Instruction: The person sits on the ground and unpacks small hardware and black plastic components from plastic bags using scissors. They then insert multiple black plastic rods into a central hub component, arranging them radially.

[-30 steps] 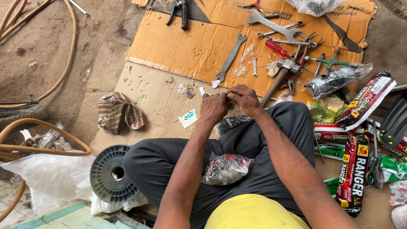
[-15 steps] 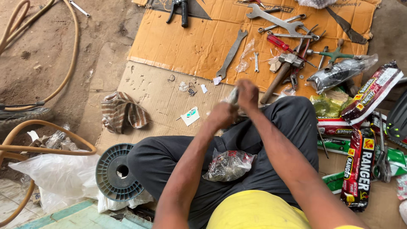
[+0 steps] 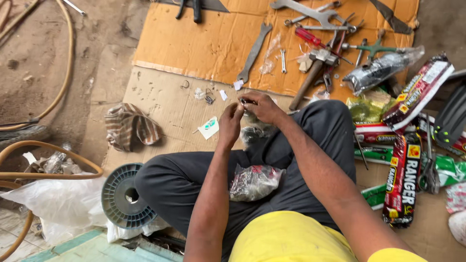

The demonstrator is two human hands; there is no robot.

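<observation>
Hands dropped slightly lower since the earlier frame and sit closer over the knee; the head view tilted a bit, nothing else on the floor shifted. Left hand (image 3: 230, 118) and right hand (image 3: 262, 107) meet fingertip to fingertip above the crossed legs, both pinching a small dark metal part (image 3: 246, 102). Grip on each side is narrow, thumb and fingers closed onto that part. What the part is, too small to tell; could be a fastener or link.

Progress, as a judgement: fiddly hand work is mid-way, the part not yet set down or fitted to anything visible. Clear bag of small parts (image 3: 253, 182) rests in the lap, apparently the supply. Another fuzzy bundle just beyond the knee under the hands, unclear.

Tools lie untouched on the cardboard sheet (image 3: 204, 43): flat spanner (image 3: 253, 53), hammer (image 3: 310, 73), red-handled screwdriver (image 3: 310, 38). Striped cloth (image 3: 130, 125) and grey spool (image 3: 127, 196) sit to the left, well apart from the hands. Red packaged rolls (image 3: 403, 179) on the right.

Hidden: fingertips cover most of the part; right edge cuts off the packages; loose bits on the cardboard near the hands are too small to read.
</observation>
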